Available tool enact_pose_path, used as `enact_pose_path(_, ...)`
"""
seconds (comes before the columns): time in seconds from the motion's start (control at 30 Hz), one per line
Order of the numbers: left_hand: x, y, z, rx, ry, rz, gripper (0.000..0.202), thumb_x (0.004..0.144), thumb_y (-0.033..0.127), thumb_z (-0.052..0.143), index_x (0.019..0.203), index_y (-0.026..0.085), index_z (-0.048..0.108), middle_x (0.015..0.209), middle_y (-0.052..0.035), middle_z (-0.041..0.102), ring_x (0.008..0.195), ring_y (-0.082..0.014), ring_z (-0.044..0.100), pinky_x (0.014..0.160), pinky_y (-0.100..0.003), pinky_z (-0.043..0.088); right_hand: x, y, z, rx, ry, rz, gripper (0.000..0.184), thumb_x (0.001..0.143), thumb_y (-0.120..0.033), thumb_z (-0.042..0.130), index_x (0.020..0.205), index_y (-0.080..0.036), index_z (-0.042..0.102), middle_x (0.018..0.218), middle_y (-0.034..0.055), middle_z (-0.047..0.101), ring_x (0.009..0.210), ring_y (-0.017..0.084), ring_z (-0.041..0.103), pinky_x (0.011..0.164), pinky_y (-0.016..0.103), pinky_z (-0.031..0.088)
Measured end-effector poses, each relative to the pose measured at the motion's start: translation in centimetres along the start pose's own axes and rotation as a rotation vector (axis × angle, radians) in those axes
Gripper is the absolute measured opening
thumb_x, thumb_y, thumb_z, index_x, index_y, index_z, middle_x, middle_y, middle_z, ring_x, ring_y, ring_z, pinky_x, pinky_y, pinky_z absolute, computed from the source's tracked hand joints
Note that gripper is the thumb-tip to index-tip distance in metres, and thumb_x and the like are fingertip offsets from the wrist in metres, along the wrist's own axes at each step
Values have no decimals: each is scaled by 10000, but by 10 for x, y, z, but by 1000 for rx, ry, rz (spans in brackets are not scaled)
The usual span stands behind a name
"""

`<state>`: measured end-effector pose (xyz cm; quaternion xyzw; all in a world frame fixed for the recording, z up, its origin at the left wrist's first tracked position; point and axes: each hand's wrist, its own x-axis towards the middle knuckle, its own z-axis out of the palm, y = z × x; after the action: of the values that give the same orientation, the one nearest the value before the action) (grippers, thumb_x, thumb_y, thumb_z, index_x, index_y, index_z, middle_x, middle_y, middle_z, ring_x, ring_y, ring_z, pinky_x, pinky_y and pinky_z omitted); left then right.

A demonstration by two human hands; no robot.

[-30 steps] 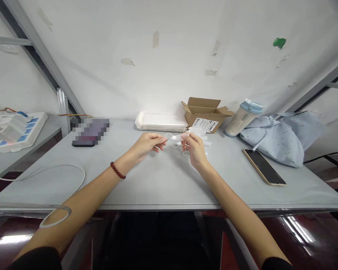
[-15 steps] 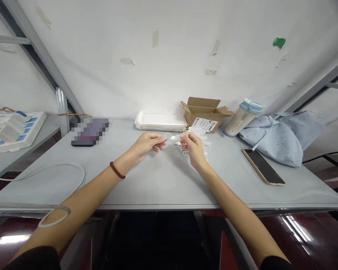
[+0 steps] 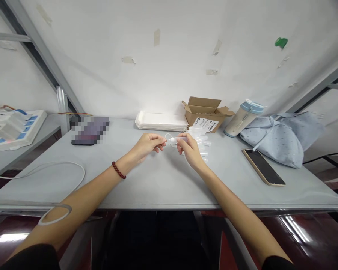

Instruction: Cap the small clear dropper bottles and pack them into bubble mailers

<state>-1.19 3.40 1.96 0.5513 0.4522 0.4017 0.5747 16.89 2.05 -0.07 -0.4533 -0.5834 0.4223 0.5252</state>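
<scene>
Rightward fingers on the move: the right hand (image 3: pixel 190 149) has slid left, uncovering more of the loose clear-white tubes (image 3: pixel 204 154) beside it. Two hands in play, one white tube (image 3: pixel 175 140) between them over the middle of the desk (image 3: pixel 157 187): right grasping its body, left hand (image 3: pixel 148 146) pinching at its thin tip. Count them: one cardboard box (image 3: pixel 204 109) with one printed label (image 3: pixel 205 123), print too small to read; one bottle (image 3: pixel 240 122), one cloth bag (image 3: pixel 273 144), one bracelet (image 3: pixel 118 170). Loose tubes overlap, several, no sure tally!
</scene>
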Motion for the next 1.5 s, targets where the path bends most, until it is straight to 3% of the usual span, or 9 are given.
enact_pose_path(0.53,-2,1,1,-16,29,41,204,753,312,687,665,130,663,680,-21,620,615,-106,546,602,-255,414,-4,9,4,93,-163,7,379,856,-523,531,1035,-227,377,850,-20,526,588,91,508,499,245,412)
enact_pose_path(0.87,-3,-3,2,-3,29,57,193,754,304,681,662,135,664,661,-18,618,600,-108,541,597,-263,417,-5,21,7,72,-167,-24,380,875,-543,522,1035,-242,354,848,-19,541,583,100,508,500,255,406)
enact_pose_path(1.27,-2,9,6,-93,77,-56,251,858,300,576,736,114,692,726,-53,637,573,-106,566,558,-253,415,1,3,2,216,-95,23,365,781,-491,628,963,-222,462,770,-39,528,554,89,486,505,247,385)
enact_pose_path(1.5,-2,5,4,-37,33,-18,198,789,294,659,676,133,676,670,-40,627,594,-112,556,589,-259,419,-1,4,3,218,-109,46,367,769,-499,634,948,-229,462,763,-37,543,565,98,494,508,249,384)
